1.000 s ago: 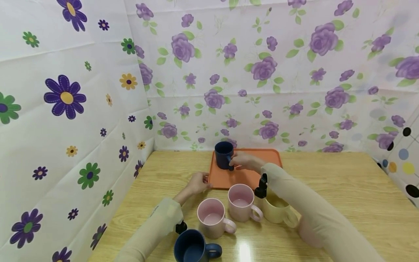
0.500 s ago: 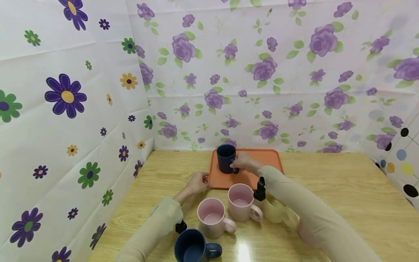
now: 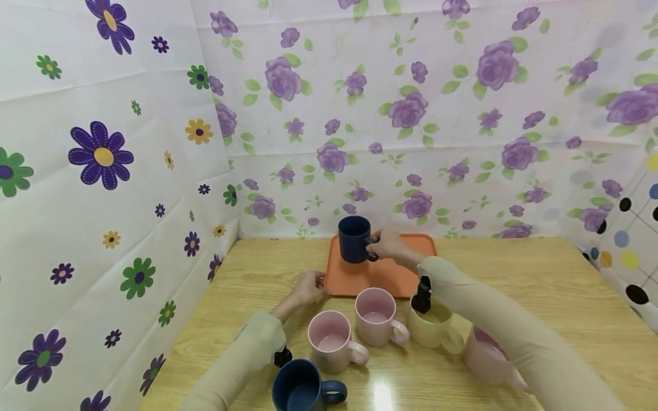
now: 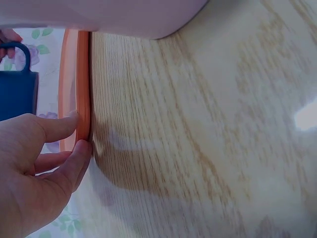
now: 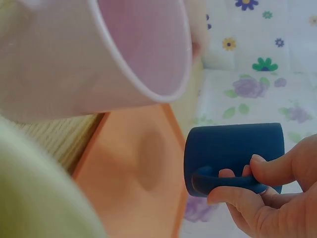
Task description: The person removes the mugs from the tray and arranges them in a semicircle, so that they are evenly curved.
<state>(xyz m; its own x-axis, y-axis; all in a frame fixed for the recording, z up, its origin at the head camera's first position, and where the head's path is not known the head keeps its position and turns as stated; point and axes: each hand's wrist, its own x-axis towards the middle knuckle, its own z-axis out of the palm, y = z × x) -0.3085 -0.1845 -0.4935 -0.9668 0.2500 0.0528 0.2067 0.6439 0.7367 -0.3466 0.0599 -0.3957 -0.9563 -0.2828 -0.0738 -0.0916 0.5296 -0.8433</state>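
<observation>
My right hand (image 3: 389, 244) grips a dark blue mug (image 3: 353, 242) by its handle, above the left part of an orange tray (image 3: 382, 279). In the right wrist view the mug (image 5: 233, 144) is apart from the tray (image 5: 124, 173), and a shadow lies on the tray. At the tray's near left corner, my left hand (image 3: 308, 287) holds the edge. The left wrist view shows the thumb and fingers of that hand (image 4: 39, 168) pinching the tray's rim (image 4: 83, 79).
Before the tray stand two pink mugs (image 3: 374, 322) (image 3: 329, 345), a cream mug (image 3: 426, 330) and another pink mug (image 3: 485, 359), partly behind the right sleeve. A second dark blue mug (image 3: 295, 391) is at the near edge of view. Flowered cloths surround the wooden table (image 3: 514, 274).
The blue mug in my right hand first dipped slightly, then rose higher over the tray. My left hand stays at the tray's corner. The head view has shifted a little.
</observation>
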